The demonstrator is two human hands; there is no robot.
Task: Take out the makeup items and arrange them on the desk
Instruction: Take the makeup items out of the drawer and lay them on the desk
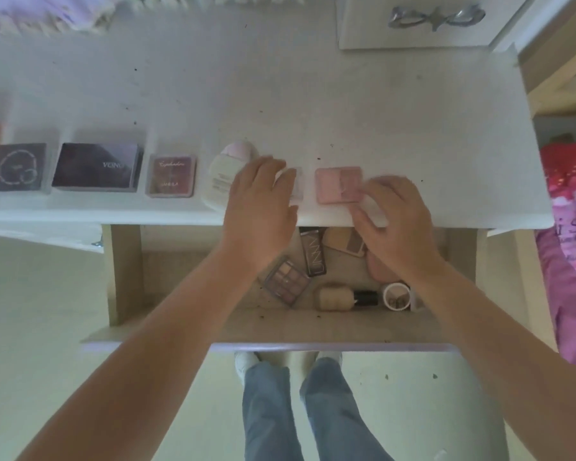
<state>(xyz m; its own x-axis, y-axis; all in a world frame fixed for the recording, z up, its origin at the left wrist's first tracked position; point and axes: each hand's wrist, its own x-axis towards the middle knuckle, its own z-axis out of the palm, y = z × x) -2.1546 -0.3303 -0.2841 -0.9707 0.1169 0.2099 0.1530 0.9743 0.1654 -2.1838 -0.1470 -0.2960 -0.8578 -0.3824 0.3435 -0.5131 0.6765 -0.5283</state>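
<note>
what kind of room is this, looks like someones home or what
Most likely a bedroom at home, at a dressing table. A white desk carries a row of makeup palettes, such as the pink square compact; its open wooden drawer holds more cosmetics, and pink floral bedding lies at the right.

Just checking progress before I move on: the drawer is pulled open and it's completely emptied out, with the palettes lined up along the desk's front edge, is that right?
Not quite. The head view shows the drawer is open but not emptied: a nine-pan palette, a dark slim palette, a brush and a small round jar lie inside. The palettes, including the pink compact, are lined up along the desk front edge.
</note>
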